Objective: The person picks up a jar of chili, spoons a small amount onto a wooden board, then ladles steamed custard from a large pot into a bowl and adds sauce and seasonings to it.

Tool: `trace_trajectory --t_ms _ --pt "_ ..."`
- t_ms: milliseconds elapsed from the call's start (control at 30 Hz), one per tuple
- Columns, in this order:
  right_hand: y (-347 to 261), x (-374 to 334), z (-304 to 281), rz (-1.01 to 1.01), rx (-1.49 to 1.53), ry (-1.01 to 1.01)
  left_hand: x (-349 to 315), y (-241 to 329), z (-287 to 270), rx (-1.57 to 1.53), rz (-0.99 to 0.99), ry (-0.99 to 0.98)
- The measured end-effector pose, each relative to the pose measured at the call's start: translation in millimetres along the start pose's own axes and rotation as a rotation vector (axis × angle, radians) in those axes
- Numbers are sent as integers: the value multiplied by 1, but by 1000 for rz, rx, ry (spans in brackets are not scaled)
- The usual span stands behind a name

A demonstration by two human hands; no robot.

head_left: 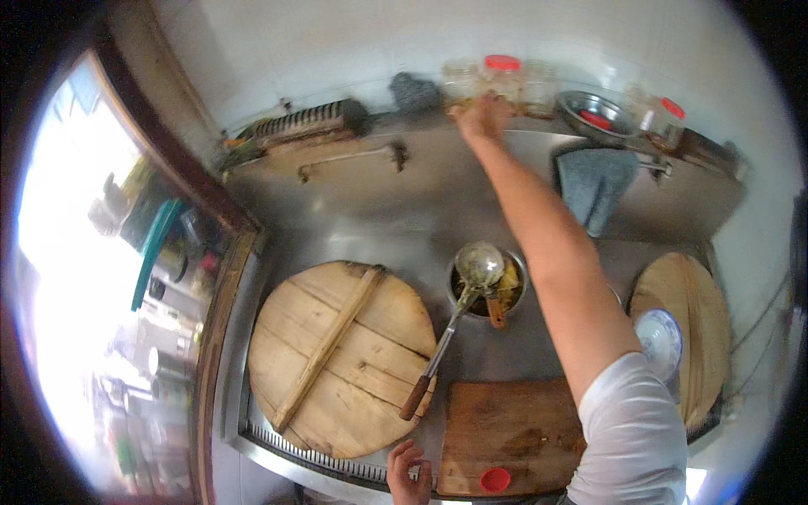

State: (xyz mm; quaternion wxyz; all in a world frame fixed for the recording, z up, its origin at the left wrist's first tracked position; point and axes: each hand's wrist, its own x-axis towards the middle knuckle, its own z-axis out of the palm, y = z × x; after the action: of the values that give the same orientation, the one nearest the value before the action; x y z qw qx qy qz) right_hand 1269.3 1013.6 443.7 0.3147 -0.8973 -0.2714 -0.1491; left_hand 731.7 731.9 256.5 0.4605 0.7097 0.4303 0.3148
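Observation:
My right hand is stretched far out to the ledge at the back wall, against a row of glass jars. A jar with a red lid stands just behind it, with a clear jar to its left. Its fingers are blurred, and whether they grip a jar cannot be made out. My left hand is low at the counter's front edge, fingers loosely curled and apart, with nothing in it. Beside it, a red lid lies on the wooden cutting board.
A large round wooden lid covers the left side of the steel counter. A ladle rests across a metal pot. Right: a white bowl, another wooden lid, a hanging grey cloth. A metal bowl sits on the ledge.

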Motion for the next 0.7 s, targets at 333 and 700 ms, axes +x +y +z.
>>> trace_trajectory --t_ms 333,700 --pt "85 -121 -96 -429 671 -294 1 86 -6 20 145 -28" --pt "449 -274 -379 -13 499 -265 -130 109 34 19 407 -159"
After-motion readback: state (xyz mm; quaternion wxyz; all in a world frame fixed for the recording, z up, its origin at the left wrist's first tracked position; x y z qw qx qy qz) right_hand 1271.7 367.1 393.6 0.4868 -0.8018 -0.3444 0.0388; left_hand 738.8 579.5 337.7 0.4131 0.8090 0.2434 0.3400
